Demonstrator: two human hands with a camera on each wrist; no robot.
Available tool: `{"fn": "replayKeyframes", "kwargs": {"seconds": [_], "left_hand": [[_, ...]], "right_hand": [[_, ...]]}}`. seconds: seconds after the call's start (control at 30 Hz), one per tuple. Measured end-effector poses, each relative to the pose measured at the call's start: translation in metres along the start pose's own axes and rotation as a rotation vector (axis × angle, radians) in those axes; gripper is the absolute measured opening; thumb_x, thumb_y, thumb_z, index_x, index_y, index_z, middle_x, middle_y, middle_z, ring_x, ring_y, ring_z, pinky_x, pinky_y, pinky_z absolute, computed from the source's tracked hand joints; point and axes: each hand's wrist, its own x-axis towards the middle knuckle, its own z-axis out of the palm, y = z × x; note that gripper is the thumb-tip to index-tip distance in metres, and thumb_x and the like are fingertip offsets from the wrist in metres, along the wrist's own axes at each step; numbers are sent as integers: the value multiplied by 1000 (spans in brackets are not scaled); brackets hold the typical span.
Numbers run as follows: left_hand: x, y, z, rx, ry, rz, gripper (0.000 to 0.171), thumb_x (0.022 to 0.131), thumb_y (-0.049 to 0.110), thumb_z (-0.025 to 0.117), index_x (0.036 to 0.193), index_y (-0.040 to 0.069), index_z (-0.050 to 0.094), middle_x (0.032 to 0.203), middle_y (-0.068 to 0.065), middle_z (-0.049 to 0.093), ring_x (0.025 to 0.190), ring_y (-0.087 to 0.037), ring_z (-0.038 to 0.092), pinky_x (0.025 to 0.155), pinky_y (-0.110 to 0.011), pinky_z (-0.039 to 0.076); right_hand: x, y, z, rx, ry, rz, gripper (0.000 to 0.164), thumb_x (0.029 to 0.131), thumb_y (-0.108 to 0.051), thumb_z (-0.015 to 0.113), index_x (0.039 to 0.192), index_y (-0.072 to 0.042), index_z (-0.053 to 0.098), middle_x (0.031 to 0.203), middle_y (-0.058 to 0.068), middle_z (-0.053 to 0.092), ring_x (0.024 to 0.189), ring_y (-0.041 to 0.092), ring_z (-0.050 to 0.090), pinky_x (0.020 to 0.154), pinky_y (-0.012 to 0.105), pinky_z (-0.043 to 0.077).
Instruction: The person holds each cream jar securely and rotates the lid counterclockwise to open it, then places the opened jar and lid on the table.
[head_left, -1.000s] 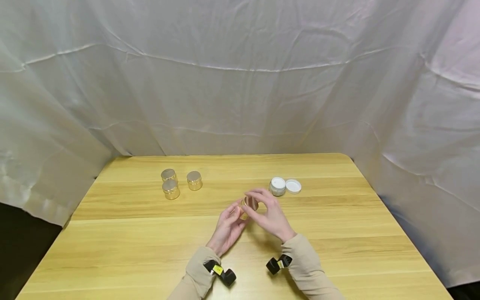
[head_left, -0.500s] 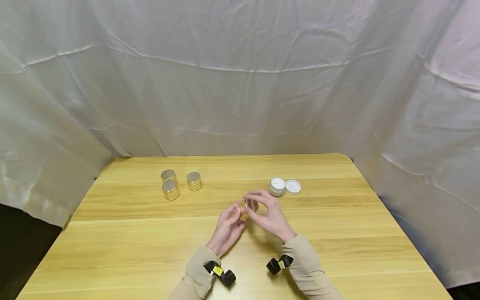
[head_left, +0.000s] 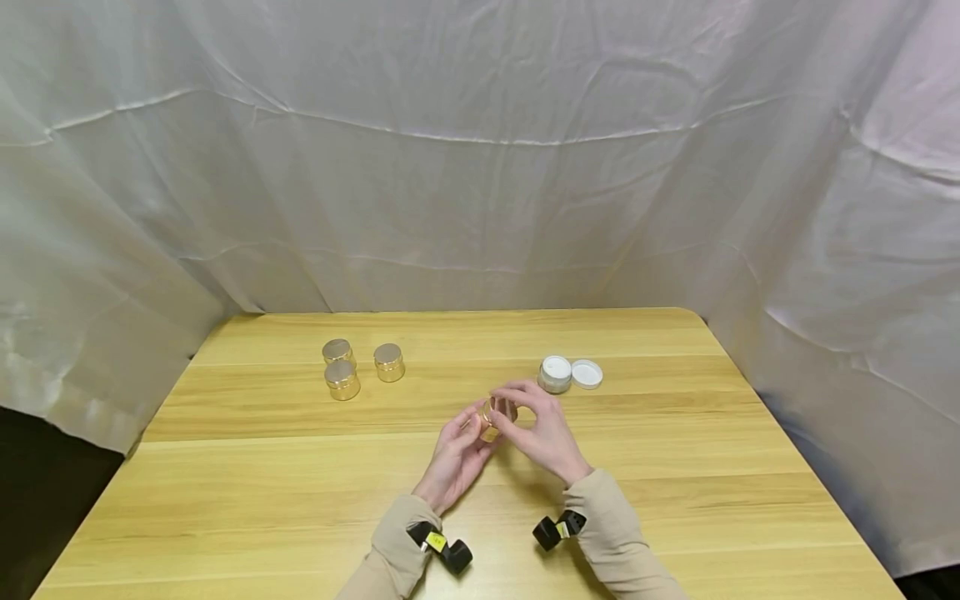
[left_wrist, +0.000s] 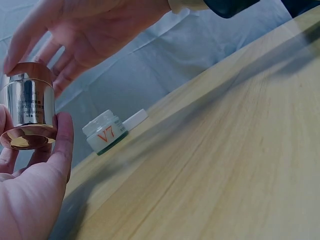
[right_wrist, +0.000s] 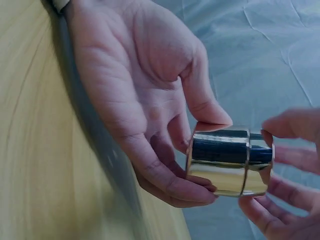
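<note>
Backdrop: pale, creased cloth [head_left: 480, 192] hung behind a wood-grain table [head_left: 225, 500].
White jar [left_wrist: 105, 133]: stood right of centre towards the back, with "V7" printed in orange-red; the lettering beside it was too small to read.
White lid [head_left: 587, 374]: lay just beside that jar.
Gold jar [right_wrist: 220, 160]: was held above the table between both hands; rows of dark characters on its side were too small to read.
Left hand [head_left: 456, 460]: pinched one end of it between thumb and fingers.
Right hand [head_left: 546, 433]: pinched the other end, thumb against fingers.
Three more gold jars [head_left: 342, 380]: stood at back left, two close together, one near them.
Since half a second earlier: the right fingertips had shifted very slightly rightward; the standing jars had stayed put.
</note>
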Motion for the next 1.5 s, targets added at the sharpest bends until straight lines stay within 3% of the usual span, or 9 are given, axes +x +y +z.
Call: {"fn": "replayKeyframes", "kwargs": {"seconds": [0.13, 0.33, 0.47, 0.67, 0.8, 1.03, 1.23, 1.5], "left_hand": [[0, 0, -1, 5, 1, 5, 51, 107, 11, 41, 150, -10, 23, 134, -4, 54, 121, -11, 61, 115, -30, 47], [0, -1, -1, 1, -7, 7, 46, 108, 12, 41, 148, -7, 28, 135, -5, 56, 123, -12, 61, 117, -33, 45], [1, -2, -2, 4, -14, 8, 45, 107, 13, 42, 147, -6, 31, 135, -4, 56, 123, -11, 61, 117, -33, 45], [1, -1, -1, 12, -10, 14, 48, 107, 13, 45, 148, -7, 29, 134, -3, 53, 119, -10, 61, 113, -28, 48], [1, -1, -1, 10, -1, 9, 50, 107, 13, 43, 149, -8, 27, 135, -4, 52, 119, -10, 61, 112, -28, 48], [0, -1, -1, -11, -16, 12, 37, 107, 13, 43, 142, -1, 40, 135, -4, 56, 123, -12, 61, 117, -33, 44], [1, -1, -1, -5, -24, 16, 32, 107, 14, 44, 137, 3, 45, 132, -1, 59, 123, -11, 61, 118, -34, 44], [0, -1, -2, 10, -1, 3, 45, 107, 14, 44, 147, -4, 34, 134, -2, 55, 122, -12, 60, 114, -30, 47]], "right_hand": [[0, 1, 1, 11, -19, -13, 34, 86, -11, 76, 119, -6, 71, 120, 11, 69, 109, 27, 64, 98, 43, 53], [0, 0, 3, -14, 48, 59, 31, 87, -20, 78, 114, -6, 73, 113, 11, 71, 96, 26, 66, 87, 36, 54], [1, 0, 3, -10, 48, 57, 30, 86, -19, 79, 112, -5, 74, 108, 10, 72, 91, 24, 66, 82, 35, 56], [1, 0, 0, 20, -17, -23, 29, 85, -8, 76, 114, -5, 73, 116, 11, 70, 104, 26, 65, 93, 35, 54], [1, 1, 1, 32, -20, -25, 31, 87, -11, 75, 117, -6, 72, 121, 11, 69, 111, 27, 62, 100, 38, 50], [1, 0, 4, 0, 79, 20, 28, 87, -18, 78, 112, -6, 74, 108, 11, 72, 93, 25, 66, 83, 34, 55], [1, 0, 5, 7, 69, 36, 29, 85, -16, 80, 110, -4, 74, 105, 10, 72, 88, 24, 66, 80, 37, 58], [0, -4, 1, 64, -22, 46, 33, 85, -8, 76, 118, -7, 72, 122, 11, 69, 113, 28, 63, 102, 45, 50]]}}
